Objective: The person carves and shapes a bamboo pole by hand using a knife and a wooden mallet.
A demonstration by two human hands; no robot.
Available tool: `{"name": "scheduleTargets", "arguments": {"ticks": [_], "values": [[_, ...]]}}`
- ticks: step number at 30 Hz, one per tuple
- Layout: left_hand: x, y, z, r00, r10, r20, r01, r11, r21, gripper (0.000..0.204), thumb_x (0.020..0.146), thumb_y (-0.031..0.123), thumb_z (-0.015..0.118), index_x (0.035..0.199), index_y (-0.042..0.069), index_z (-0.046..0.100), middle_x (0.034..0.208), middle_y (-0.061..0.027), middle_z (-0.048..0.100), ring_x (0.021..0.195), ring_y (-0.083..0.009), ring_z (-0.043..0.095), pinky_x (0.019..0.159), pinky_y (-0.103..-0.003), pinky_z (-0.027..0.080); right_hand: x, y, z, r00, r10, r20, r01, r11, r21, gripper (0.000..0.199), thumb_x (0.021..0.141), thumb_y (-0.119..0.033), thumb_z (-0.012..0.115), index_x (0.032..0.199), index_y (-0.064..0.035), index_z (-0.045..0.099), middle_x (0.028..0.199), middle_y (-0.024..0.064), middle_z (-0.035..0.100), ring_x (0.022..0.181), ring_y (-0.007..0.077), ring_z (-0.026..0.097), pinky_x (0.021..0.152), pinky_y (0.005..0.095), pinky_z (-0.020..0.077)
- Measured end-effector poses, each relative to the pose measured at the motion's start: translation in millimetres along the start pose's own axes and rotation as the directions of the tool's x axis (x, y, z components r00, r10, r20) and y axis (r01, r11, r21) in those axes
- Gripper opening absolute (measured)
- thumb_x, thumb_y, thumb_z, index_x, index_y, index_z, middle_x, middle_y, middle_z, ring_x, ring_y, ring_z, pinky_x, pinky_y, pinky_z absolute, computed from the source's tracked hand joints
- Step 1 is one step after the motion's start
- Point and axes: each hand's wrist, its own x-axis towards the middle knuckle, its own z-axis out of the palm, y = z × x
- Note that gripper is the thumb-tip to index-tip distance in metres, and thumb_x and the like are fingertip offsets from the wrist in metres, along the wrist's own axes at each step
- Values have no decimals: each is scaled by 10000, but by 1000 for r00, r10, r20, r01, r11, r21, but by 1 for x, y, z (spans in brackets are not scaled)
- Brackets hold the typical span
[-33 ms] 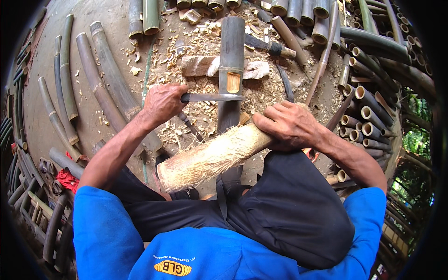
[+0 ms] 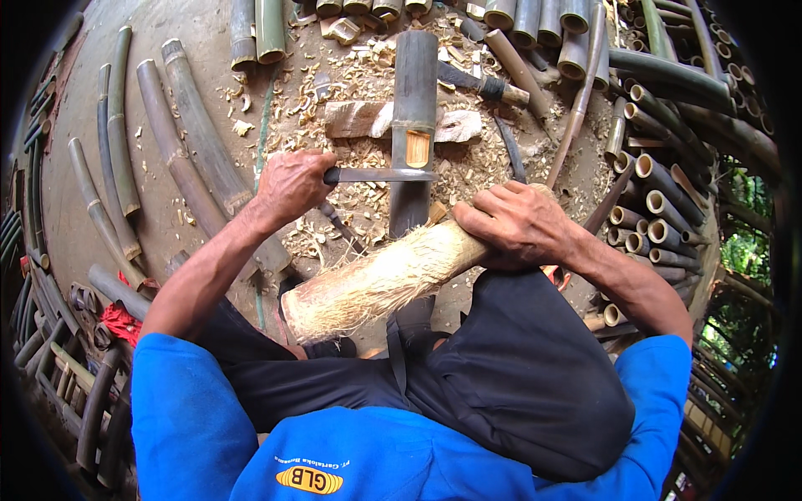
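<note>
My left hand is closed round the dark handle of a chisel. Its flat blade points right and crosses over a dark bamboo tube, just below a pale rectangular notch cut in the tube's wall. I cannot tell whether blade and tube touch. My right hand grips the narrower right end of a wooden club, whose pale, frayed, fibrous thick end slants down to the left above my legs.
Under the tube lies a rough wood block, with shavings around it. A tool with a wrapped handle and a dark blade lie to its right. Long bamboo poles lie at left; cut tubes are stacked at right.
</note>
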Motion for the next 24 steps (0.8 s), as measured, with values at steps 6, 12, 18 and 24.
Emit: {"name": "scheduleTargets", "arguments": {"ticks": [6, 12, 18, 24], "values": [[2, 0, 1, 1000, -11, 20, 10, 1000, 29, 168, 852, 220, 709, 874, 78, 622, 830, -99, 676, 765, -306, 702, 672, -448, 555, -1, -1, 0, 999, -21, -25, 20, 999, -29, 559, 762, -302, 740, 1243, -80, 559, 832, 53, 577, 778, 237, 654, 693, 392, 522], [1, 2, 0, 999, -26, 31, 26, 1000, 13, 198, 842, 231, 734, 860, 70, 620, 836, -104, 670, 764, -302, 691, 699, -450, 549, -3, 0, 0, 1000, 15, -18, -15, 999, 29, 571, 758, -297, 750, 1253, -85, 560, 819, 43, 572, 774, 228, 650, 688, 381, 521], [3, 1, 5, 999, -17, 32, 16, 999, 28, 131, 857, 186, 684, 857, 70, 623, 788, -123, 678, 755, -318, 700, 697, -467, 550, -12, 56, 31, 989, -83, -121, 80, 996, -31, 420, 808, -286, 763, 1131, -87, 582, 834, 76, 606, 780, 244, 673, 703, 407, 537], [2, -4, -1, 999, -24, -27, 25, 999, 30, 74, 868, 149, 646, 853, 81, 620, 769, -160, 683, 759, -350, 706, 686, -489, 546, 5, 43, 22, 999, -13, 33, 13, 1000, -12, 236, 874, -188, 720, 1041, -86, 588, 862, 104, 676, 774, 250, 703, 707, 401, 583]]}}
